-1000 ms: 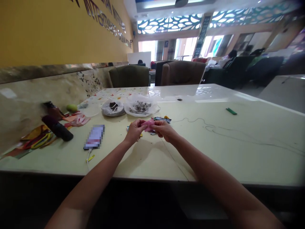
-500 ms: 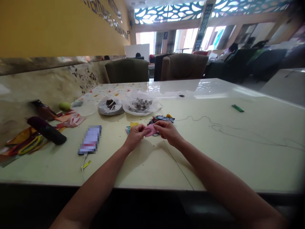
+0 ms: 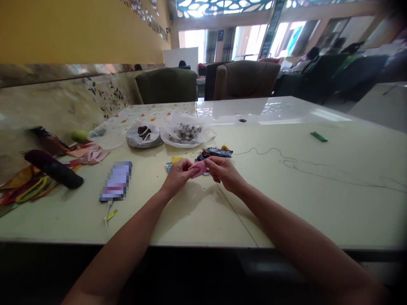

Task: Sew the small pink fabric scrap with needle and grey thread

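Note:
Between my two hands is a small folded piece of pink cloth (image 3: 198, 169), held just above the table. My left hand (image 3: 179, 173) pinches its left side between thumb and fingers. At its upper right edge, my right hand (image 3: 223, 170) is closed with thumb and forefinger together; anything as small as a needle there cannot be made out. A dark thread (image 3: 237, 214) runs over the table from below my right hand to the front edge. Behind my hands lies a pile of colourful fabric scraps (image 3: 216, 152), with a yellow scrap (image 3: 177, 160) beside my left hand.
Two white plastic bags (image 3: 188, 134) (image 3: 143, 134) with dark and grey contents stand behind the scraps. A phone (image 3: 116, 181) on a white cable lies left. Further left are a dark cylindrical object (image 3: 54, 168) and cloths (image 3: 90, 152). A green object (image 3: 319, 136) and loose thread (image 3: 318, 176) lie right.
The whole view has shifted a little, so the table sits higher in it. Both hands keep the pink cloth between them, and it now looks more flatly folded.

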Tool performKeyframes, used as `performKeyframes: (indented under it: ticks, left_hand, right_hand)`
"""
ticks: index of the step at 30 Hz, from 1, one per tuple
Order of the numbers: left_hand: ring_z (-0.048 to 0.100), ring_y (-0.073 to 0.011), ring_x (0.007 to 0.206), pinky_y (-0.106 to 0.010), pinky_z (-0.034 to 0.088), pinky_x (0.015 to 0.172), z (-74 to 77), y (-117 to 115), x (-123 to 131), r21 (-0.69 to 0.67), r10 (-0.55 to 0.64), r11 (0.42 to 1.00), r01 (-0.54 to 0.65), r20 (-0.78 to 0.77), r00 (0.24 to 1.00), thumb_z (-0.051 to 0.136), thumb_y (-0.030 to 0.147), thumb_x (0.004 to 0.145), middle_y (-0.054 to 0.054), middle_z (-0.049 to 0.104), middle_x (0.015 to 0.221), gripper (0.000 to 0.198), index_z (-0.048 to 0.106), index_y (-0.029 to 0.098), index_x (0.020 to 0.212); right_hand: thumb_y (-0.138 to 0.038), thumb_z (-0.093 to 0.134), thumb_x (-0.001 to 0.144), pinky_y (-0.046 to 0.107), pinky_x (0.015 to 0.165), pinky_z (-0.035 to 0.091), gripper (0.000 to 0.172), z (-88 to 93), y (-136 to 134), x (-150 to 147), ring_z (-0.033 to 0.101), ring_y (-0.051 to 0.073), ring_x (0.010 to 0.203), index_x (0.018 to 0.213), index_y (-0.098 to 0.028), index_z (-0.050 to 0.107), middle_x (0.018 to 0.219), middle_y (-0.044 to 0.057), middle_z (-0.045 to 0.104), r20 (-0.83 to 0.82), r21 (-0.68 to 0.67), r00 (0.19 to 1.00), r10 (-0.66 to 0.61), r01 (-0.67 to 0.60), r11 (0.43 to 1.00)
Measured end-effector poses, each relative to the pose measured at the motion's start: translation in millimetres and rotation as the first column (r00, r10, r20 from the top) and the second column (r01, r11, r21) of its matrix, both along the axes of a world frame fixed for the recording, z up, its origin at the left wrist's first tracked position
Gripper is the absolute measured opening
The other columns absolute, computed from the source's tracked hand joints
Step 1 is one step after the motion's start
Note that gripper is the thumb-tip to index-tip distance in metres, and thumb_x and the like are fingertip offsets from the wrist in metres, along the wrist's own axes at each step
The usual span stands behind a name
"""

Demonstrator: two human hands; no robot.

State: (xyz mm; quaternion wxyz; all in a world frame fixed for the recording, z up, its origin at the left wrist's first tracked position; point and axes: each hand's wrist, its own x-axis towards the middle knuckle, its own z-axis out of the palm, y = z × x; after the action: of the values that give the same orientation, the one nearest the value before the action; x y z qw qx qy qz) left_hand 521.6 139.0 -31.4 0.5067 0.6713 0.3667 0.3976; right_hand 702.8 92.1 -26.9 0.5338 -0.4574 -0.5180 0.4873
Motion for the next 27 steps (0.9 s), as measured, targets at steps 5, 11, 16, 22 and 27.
performKeyframes:
  ticks: [5, 11, 16, 22, 27]
  left_hand:
    - [0.045, -0.0091, 0.052, -0.022, 0.033, 0.046, 2.0, -2.0, 0.4, -0.018, 0.007, 1.0, -0.007, 0.023, 1.0, 0.082, 0.051, 0.072, 0.003, 0.055, 0.06, 0.039, 0.062, 0.018, 0.073]
    - [0.05, -0.0095, 0.056, -0.022, 0.036, 0.047, 6.2, -4.9, 2.1, -0.091, 0.002, 0.996, 0.006, 0.09, 0.996, 0.085, 0.051, 0.069, -0.001, 0.067, 0.074, 0.046, 0.068, 0.016, 0.093]
    - [0.051, -0.0097, 0.056, -0.021, 0.036, 0.046, 0.9, -1.2, 1.8, -0.069, 0.042, 0.997, -0.032, 0.146, 0.988, 0.086, 0.051, 0.066, 0.0, 0.063, 0.07, 0.046, 0.063, 0.016, 0.084]
    - [0.047, -0.0079, 0.05, -0.021, 0.033, 0.044, 2.1, -3.5, 0.0, -0.075, 0.049, 0.996, -0.041, 0.103, 0.993, 0.085, 0.055, 0.068, 0.002, 0.06, 0.066, 0.047, 0.062, 0.017, 0.08]
    - [0.044, -0.0075, 0.047, -0.021, 0.031, 0.042, 3.8, -5.0, -0.7, -0.037, 0.06, 0.998, -0.057, 0.072, 0.996, 0.083, 0.059, 0.069, 0.003, 0.057, 0.061, 0.048, 0.061, 0.017, 0.075]
  right_hand:
    - [-0.054, 0.08, 0.068, 0.022, 0.039, 0.016, 0.043, 0.7, 1.0, -1.1, 0.029, 0.004, 0.042, 0.078, -0.015, 0.066, 0.051, -0.007, 0.045, 0.027, -0.009, 0.998, -0.051, 0.051, 0.999]
    - [-0.048, 0.078, 0.069, 0.022, 0.038, 0.018, 0.037, 0.1, 1.4, -1.2, 0.029, 0.004, 0.04, 0.077, -0.015, 0.066, 0.05, -0.007, 0.044, 0.001, -0.015, 0.995, -0.101, 0.101, 0.995]
    - [-0.049, 0.078, 0.069, 0.022, 0.037, 0.017, 0.037, -1.3, 1.8, -1.2, 0.027, 0.004, 0.04, 0.078, -0.015, 0.065, 0.049, -0.008, 0.041, -0.008, -0.017, 0.995, -0.102, 0.102, 0.995]
    - [-0.054, 0.079, 0.071, 0.023, 0.039, 0.018, 0.042, -2.6, 1.3, -1.1, 0.03, 0.005, 0.044, 0.081, -0.015, 0.068, 0.053, -0.006, 0.045, 0.022, 0.005, 0.997, -0.077, 0.077, 0.997]
    - [-0.054, 0.08, 0.07, 0.023, 0.042, 0.02, 0.041, -1.9, 0.3, -1.2, 0.034, 0.006, 0.05, 0.073, -0.015, 0.065, 0.055, -0.004, 0.046, 0.031, 0.042, 0.996, -0.085, 0.084, 0.996]
